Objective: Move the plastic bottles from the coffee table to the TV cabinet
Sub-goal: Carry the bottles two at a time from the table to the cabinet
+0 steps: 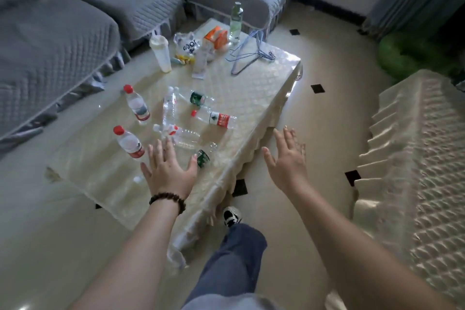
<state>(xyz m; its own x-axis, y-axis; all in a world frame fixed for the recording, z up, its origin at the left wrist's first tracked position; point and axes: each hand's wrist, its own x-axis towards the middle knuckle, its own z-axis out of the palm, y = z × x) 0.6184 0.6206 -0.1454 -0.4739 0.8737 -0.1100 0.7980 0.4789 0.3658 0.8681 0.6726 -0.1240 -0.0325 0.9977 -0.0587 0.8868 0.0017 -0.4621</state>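
Head view, left hand (169, 174) spread wide over coffee table (254, 98) near edge, right hand (286, 158) spread wide, empty, past table's right edge, plastic bottles (176, 121) scattered mid-table, two upright by left edge

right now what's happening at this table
A person stands at the coffee table, both hands open and holding nothing. The left hand reaches over a green-labelled bottle lying near the edge; the right hand hovers past the table's side. Every plastic bottle in view is on the table.
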